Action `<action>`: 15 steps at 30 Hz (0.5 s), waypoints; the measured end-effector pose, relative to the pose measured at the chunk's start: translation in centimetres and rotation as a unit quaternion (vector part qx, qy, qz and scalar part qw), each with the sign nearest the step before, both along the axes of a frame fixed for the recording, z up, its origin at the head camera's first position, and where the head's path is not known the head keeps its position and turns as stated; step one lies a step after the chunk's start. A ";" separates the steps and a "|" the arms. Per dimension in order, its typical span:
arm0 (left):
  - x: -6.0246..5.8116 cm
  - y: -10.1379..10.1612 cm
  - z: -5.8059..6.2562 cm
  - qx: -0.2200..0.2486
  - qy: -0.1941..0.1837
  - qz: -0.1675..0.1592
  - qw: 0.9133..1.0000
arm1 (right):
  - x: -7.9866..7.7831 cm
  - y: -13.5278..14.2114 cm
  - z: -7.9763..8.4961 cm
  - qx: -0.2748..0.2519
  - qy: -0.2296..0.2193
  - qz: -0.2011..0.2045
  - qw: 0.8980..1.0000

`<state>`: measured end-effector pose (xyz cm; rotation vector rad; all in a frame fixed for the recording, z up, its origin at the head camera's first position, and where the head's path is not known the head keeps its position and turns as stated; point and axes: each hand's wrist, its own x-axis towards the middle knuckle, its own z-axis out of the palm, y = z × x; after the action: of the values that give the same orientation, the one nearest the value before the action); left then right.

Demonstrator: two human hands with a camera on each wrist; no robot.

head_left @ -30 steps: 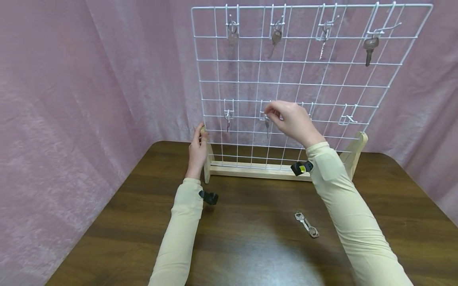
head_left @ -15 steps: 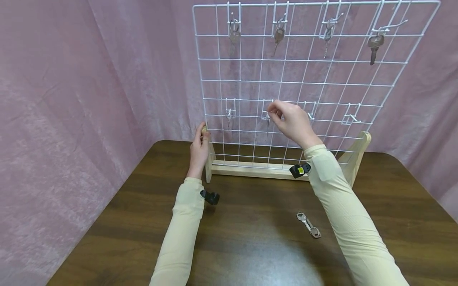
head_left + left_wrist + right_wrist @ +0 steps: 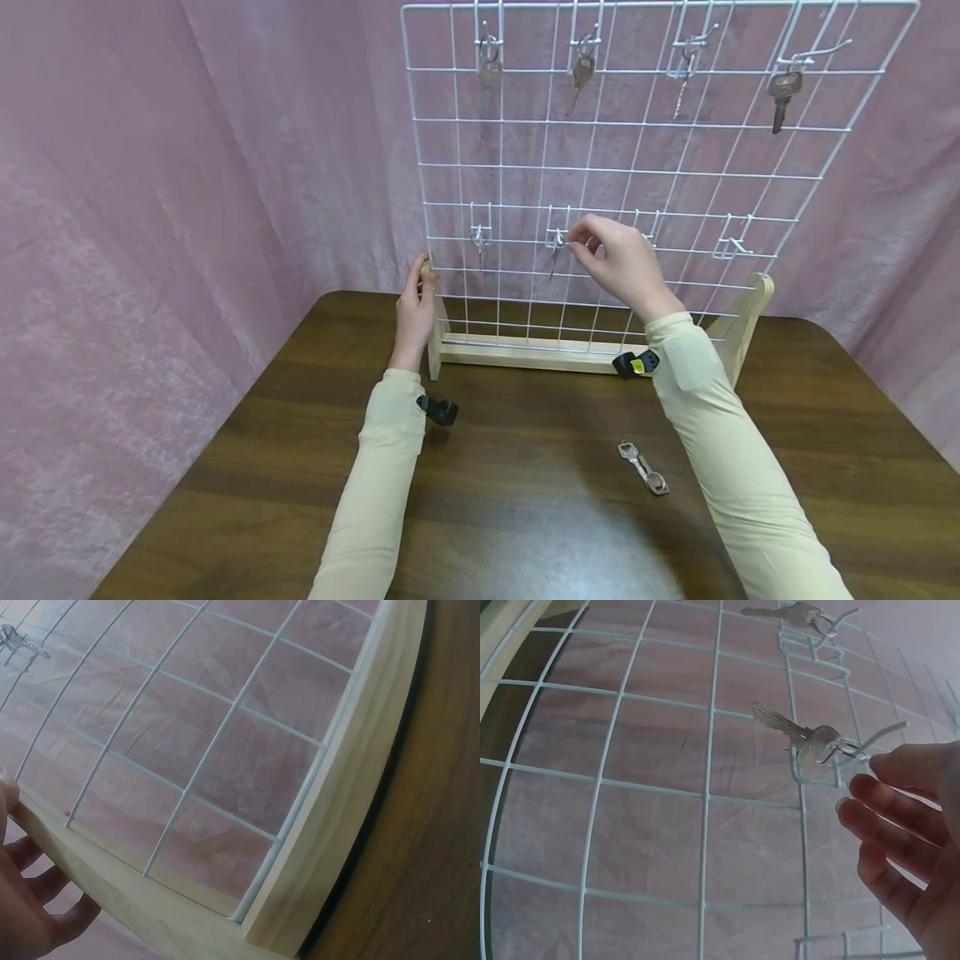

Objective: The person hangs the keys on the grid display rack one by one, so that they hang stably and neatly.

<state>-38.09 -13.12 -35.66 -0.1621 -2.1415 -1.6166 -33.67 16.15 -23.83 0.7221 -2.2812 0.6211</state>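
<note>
My left hand grips the left wooden upright of the stand, its thumb on one side and its fingers on the other. On the second hook of the lower row hangs a silver key by its ring. Just right of that hook is my right hand, holding nothing. In the right wrist view, its thumb tip is right at the hook's end beside the key ring, with the fingers loosely bent and apart. Another key hangs on the first lower hook.
The white wire grid stands upright in a wooden base. Several keys, such as a dark-headed key, hang along the top row. A bare hook is at lower right. A silver key with a ring lies on the table.
My right hand has let go of the key at the second lower hook and drawn slightly to the right. The left hand keeps its grip on the upright.
</note>
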 end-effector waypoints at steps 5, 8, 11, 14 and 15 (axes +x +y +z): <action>0.1 -0.1 0.1 -0.002 -0.006 0.000 1.000 | 1.4 0.8 -0.3 0.045 -0.041 0.004 0.998; 0.0 -0.2 0.1 -0.008 -0.003 0.000 1.000 | 2.2 1.3 -0.9 0.081 -0.080 0.007 0.993; 0.0 -0.1 0.0 -0.011 0.003 0.000 1.000 | 3.1 1.9 -1.9 0.100 -0.097 0.010 0.990; 0.1 -0.1 0.0 -0.016 0.002 -0.001 1.000 | 4.1 2.6 -3.3 0.114 -0.101 0.013 0.988; 0.1 0.0 0.0 -0.017 0.000 -0.002 1.000 | 4.4 2.9 -3.8 0.120 -0.102 0.014 0.987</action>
<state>-37.96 -13.16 -35.69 -0.1778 -2.1711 -1.5821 -29.31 19.06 -27.65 0.8375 -2.5706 0.4544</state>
